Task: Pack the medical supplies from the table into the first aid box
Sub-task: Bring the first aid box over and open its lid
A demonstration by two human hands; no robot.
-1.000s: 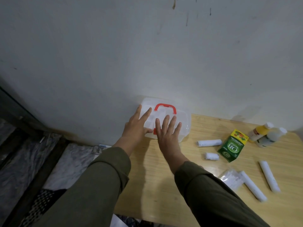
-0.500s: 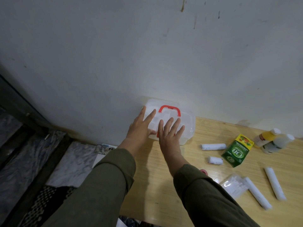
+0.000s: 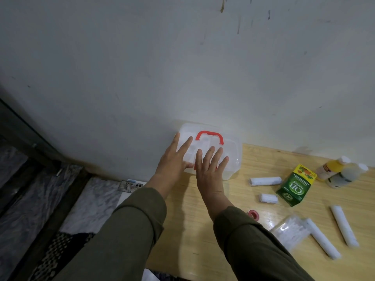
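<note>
A clear plastic first aid box (image 3: pixel 233 157) with a red handle (image 3: pixel 210 136) sits shut at the table's far left corner against the wall. My left hand (image 3: pixel 174 161) lies on its left side, fingers spread, thumb at the front edge. My right hand (image 3: pixel 210 169) rests flat on the lid's front with fingers apart. To the right lie white gauze rolls (image 3: pixel 265 181), (image 3: pixel 268 198), (image 3: pixel 344 228), (image 3: pixel 322 238), a green carton (image 3: pixel 295 186), two bottles (image 3: pixel 332 167), (image 3: pixel 345 175), a clear packet (image 3: pixel 289 233) and a small red tape roll (image 3: pixel 253 212).
The wooden table (image 3: pixel 194 230) ends at the left just beyond my left arm, with a marble floor below. A phone (image 3: pixel 130 186) lies by the wall at the table's left edge. The white wall stands directly behind the box.
Both hands stay on the box lid. The view has shifted slightly, so the box and supplies sit a little further right and lower; the red tape roll has come into sight.
</note>
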